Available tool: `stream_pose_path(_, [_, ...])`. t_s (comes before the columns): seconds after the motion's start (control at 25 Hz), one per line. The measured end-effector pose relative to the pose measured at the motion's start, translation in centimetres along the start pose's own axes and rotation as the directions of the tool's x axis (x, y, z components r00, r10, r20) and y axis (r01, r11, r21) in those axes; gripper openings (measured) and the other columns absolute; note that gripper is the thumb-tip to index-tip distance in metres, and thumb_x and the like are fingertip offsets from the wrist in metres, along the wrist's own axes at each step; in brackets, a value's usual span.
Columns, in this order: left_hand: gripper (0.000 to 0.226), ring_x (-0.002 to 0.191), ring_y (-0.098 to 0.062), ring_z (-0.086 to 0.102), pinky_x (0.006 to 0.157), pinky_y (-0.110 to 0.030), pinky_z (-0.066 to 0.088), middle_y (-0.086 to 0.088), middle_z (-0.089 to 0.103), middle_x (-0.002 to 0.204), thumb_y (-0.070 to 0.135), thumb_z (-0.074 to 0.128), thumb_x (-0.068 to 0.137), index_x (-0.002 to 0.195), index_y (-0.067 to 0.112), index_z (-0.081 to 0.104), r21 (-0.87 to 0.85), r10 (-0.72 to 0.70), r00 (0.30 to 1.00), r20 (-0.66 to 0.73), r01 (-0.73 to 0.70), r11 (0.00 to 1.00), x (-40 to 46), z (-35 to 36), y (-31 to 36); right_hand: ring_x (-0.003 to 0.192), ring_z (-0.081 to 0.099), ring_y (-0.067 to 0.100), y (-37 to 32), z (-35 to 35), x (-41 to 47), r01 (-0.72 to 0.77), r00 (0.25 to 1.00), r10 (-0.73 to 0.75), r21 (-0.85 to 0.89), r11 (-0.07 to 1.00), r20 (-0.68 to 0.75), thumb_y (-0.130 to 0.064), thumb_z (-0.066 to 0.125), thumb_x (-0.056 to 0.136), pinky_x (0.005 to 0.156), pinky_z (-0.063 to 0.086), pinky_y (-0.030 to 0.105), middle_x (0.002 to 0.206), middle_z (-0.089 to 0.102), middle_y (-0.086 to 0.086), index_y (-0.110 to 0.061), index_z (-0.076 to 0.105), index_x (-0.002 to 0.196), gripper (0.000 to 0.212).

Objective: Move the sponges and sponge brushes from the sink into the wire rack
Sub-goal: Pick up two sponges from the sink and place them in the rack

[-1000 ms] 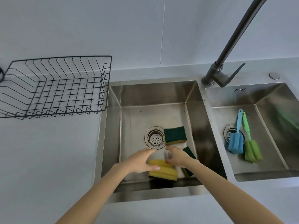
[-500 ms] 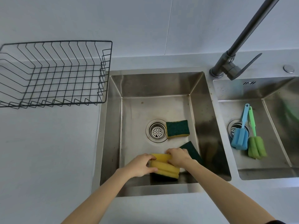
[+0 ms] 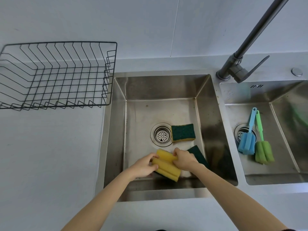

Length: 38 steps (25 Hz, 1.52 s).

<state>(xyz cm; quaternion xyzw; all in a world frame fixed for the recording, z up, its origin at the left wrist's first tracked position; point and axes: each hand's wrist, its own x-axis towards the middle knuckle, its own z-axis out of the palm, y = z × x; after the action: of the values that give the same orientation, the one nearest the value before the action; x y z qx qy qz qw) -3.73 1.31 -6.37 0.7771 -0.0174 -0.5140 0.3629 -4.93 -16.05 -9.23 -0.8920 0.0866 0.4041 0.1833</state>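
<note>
Gripping the yellow sponges point(image 3: 166, 165) with both hands, left hand point(image 3: 145, 165) and right hand point(image 3: 183, 160) fingers clenched, so they lift together toward the wire rack point(image 3: 110, 72).

Yellow sponges point(image 3: 166, 165) gripped in sink point(image 3: 160, 87); brushes point(image 3: 255, 142) beside drain; rack point(image 3: 56, 74) empty.

From my feed: a dark faucet point(image 3: 240, 52) rises off the grey surface point(image 3: 50, 147) beside a round silver button point(image 3: 296, 72).

Single head view, wide-angle, looking steeply down over double sink point(image 3: 216, 100) and counter point(image 3: 50, 147), close.
</note>
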Motion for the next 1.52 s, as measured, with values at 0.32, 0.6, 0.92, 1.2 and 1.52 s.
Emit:
stream_pose_path(0.32, [0.047,0.124,-0.020,0.042,0.105,-0.034,0.036,-0.004,0.040,0.138,0.036,0.051,0.089,0.133,0.029,0.036,-0.266,-0.003,0.979,-0.204,-0.052,0.963,-0.4,-1.4,1.6,0.083,0.051,0.020,-0.6,-0.6,-0.3,-0.039,0.983,0.115,0.443,0.896,-0.145,-0.023,0.057,0.086,0.054,0.038,0.021,0.104,0.050,0.007,-0.016,0.044,0.106,0.026])
stream_pose_path(0.6, [0.057,0.112,-0.019,0.044,0.092,-0.029,0.037,-0.010,0.038,0.139,0.026,0.058,0.086,0.134,0.015,0.030,-0.349,-0.055,0.918,-0.393,-0.093,0.932,-1.5,-2.2,2.2,0.091,0.049,0.018,-0.6,-2.5,-2.0,0.001,0.939,0.213,0.622,0.783,-0.270,-0.022,0.057,0.088,0.072,0.044,0.025,0.126,0.051,0.016,-0.006,0.042,0.127,0.044])
stream_pose_path(0.92, [0.041,0.103,-0.017,0.046,0.085,-0.030,0.036,-0.002,0.046,0.116,0.016,0.058,0.087,0.123,0.018,0.039,-0.392,0.091,0.837,-0.539,-0.344,0.853,-5.4,-3.9,4.0,0.112,0.055,0.025,-1.9,-5.7,-5.2,0.088,0.908,0.244,0.726,0.682,-0.339,-0.027,0.053,0.093,0.092,0.045,0.031,0.127,0.056,0.012,-0.005,0.047,0.127,0.041])
stream_pose_path(1.2, [0.042,0.105,-0.020,0.049,0.085,-0.034,0.043,-0.002,0.047,0.119,0.015,0.057,0.088,0.126,0.020,0.041,-0.340,0.178,0.757,-0.629,-0.474,0.813,-8.9,-6.5,3.6,0.109,0.061,0.023,-4.8,-7.9,-7.3,0.193,0.881,0.190,0.696,0.691,-0.433,-0.037,0.055,0.090,0.093,0.050,0.033,0.122,0.062,0.008,-0.010,0.052,0.121,0.042])
stream_pose_path(1.52, [0.051,0.105,-0.019,0.050,0.100,-0.041,0.043,0.002,0.045,0.123,0.014,0.057,0.087,0.134,0.013,0.036,-0.333,0.225,0.685,-0.693,-0.581,0.743,-12.4,-10.5,2.5,0.088,0.062,0.017,-9.8,-9.2,-9.5,0.346,0.839,0.125,0.698,0.627,-0.529,-0.034,0.054,0.092,0.091,0.053,0.034,0.108,0.060,0.004,-0.008,0.052,0.119,0.038])
